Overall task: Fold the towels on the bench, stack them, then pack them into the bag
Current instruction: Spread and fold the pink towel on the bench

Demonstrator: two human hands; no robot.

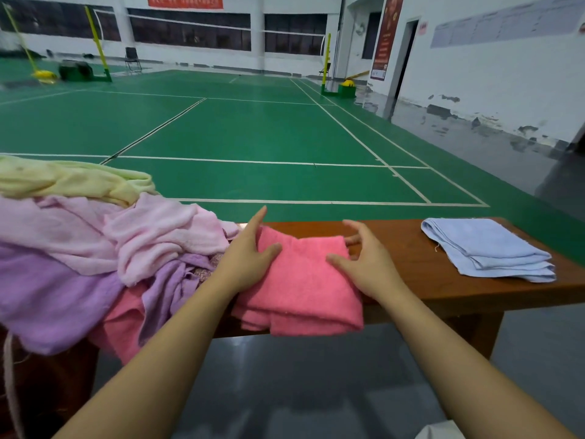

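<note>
Head view, looking down over a brown wooden bench (pixel 411 258) that runs left to right, with a grey floor (pixel 300 375) beneath it. Beyond the bench lies a green badminton court (pixel 237 131) marked with white lines. Two nets are strung on yellow posts at the far end, in front of white walls with dark windows and red banners. A dark chair (pixel 132 59) stands far off at the left.

Two bare forearms reach in from the bottom edge. One folded pink towel (pixel 300 289) lies on the middle of the bench, its near edge hanging a little over the front. The left hand (pixel 250 251) rests flat on the towel's left part, fingers straight and pointing away, gripping nothing. The right hand (pixel 364 261) is spread wide at the towel's right edge, fingers loosely bent, thumb on the cloth; whether the fingertips touch the bench cannot be told.

One folded blue towel (pixel 487 248) sits alone near the bench's right end, well apart from the pink one. At the left a loose pile (pixel 79 242) of unfolded towels is heaped up: yellow on top, pale pink, purple, and a darker pink piece below. Their exact number cannot be told.
</note>
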